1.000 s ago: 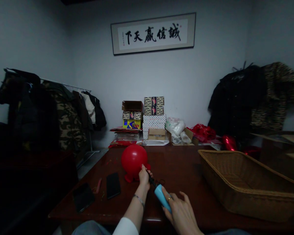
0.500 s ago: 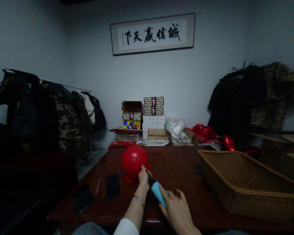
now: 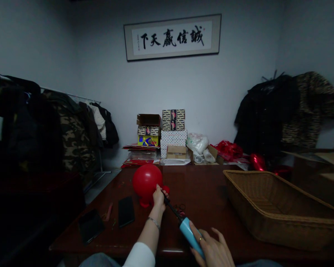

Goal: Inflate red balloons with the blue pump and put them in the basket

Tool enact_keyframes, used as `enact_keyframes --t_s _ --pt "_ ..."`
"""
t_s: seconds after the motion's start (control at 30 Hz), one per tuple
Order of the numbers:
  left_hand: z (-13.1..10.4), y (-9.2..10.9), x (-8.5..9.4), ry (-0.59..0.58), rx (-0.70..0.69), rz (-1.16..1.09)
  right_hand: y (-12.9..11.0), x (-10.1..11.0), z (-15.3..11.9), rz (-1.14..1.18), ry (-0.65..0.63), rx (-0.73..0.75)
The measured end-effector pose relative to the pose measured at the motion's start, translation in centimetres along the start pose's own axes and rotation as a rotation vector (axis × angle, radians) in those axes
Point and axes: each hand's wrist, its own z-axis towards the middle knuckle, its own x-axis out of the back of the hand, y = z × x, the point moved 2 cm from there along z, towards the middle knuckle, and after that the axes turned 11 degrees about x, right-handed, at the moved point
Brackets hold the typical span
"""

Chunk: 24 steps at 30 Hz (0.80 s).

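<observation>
A round red balloon (image 3: 147,181) is above the dark wooden table, with smaller red bulges beside and below it. My left hand (image 3: 159,197) is closed around the black nozzle end of a hand pump, right at the balloon. The pump's light blue body (image 3: 191,236) lies in my right hand (image 3: 211,245), thumb and index finger against it and the other fingers partly spread. Between the two hands a thin black rod of the pump shows.
A wicker basket (image 3: 284,218) fills the table's right side. Two dark flat devices (image 3: 126,211) and a small red strip (image 3: 109,212) lie at the left. Stacked boxes (image 3: 173,139), plastic bags (image 3: 198,144) and red foil (image 3: 230,150) line the far edge.
My right hand has drawn the blue body back toward me and to the right, exposing more black rod. My left hand and the balloon have shifted slightly left.
</observation>
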Motion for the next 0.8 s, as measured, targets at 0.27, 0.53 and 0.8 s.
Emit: enact_keyframes --t_s 0.27,0.53,0.8 --pt "-0.9 -0.1 -0.4 -0.004 -0.012 0.018 -0.6 0.6 1.6 0.001 -0.078 -0.061" --pt "-1.4 -1.5 -0.8 -0.035 -0.003 -0.003 -1.3 0.9 4.8 -0.026 -0.090 -0.069" --pt "-1.7 -1.9 -0.8 -0.023 0.022 -0.021 -1.8 0.0 6.5 -0.066 -0.091 -0.086"
